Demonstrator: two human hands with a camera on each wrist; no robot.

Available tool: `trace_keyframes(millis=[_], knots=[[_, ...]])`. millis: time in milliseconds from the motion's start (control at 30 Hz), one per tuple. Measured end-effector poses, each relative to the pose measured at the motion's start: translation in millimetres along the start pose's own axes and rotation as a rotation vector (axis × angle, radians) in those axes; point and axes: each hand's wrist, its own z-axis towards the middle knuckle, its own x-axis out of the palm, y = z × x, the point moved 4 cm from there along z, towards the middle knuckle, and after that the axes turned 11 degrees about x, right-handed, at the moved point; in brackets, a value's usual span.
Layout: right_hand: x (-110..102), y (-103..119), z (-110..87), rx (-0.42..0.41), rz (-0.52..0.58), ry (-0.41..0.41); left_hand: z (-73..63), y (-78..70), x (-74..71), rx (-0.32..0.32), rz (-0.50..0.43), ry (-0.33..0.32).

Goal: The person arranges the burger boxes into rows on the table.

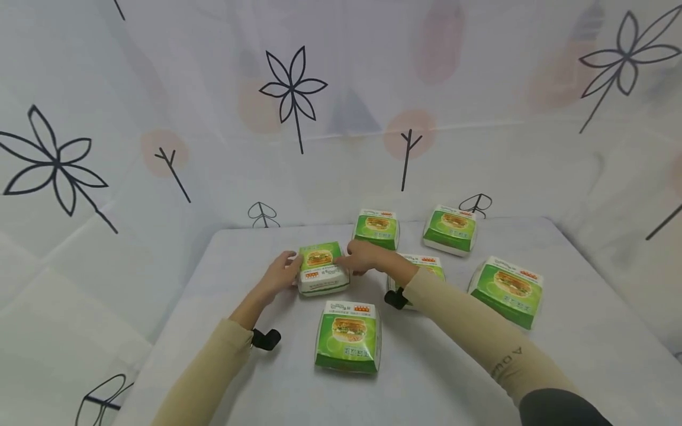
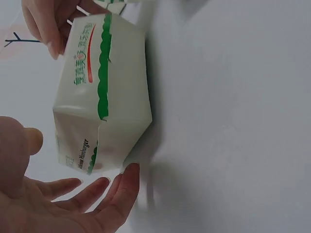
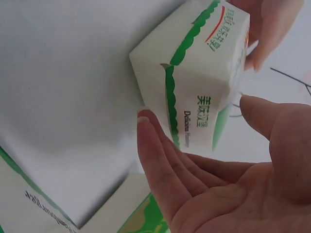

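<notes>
A green and white hamburger box sits on the table between my two hands, its lid closed and printed with a burger. At its left side is my left hand; in the left wrist view those fingers are loosely bent beside the box's lower edge, with the thumb apart from it. My right hand is on the opposite side. The right wrist view shows its long fingers extended along the box wall, fingertips by the lower edge, and the thumb standing off. Whether either hand touches the box is hard to tell.
A matching box stands nearer me. Another box is partly covered by my right forearm. Farther back are two more, a middle box and a right-hand box. One box lies turned at the right. Patterned cloth hangs behind.
</notes>
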Motion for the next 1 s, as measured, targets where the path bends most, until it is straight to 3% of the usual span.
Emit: trace_keyframes(millis=[233, 467, 667, 1000], knots=[[-0.4, -2.8, -3.0, -0.012, 0.043, 0.039, -7.5, -3.0, 3.6, 0.008, -0.021, 0.05], [10.9, -3.4, -1.5, 0.005, 0.101, 0.091, -3.5, -0.7, 2.0, 0.009, -0.009, 0.055], [12.8, -2.9, -1.2, 0.008, 0.146, 0.097, -2.6, -0.6, 3.0, 0.01, -0.075, 0.08], [12.0, 2.0, -1.0, 0.005, 0.187, 0.108, -6.5, -10.5, -1.3, 0.021, -0.079, 0.069]])
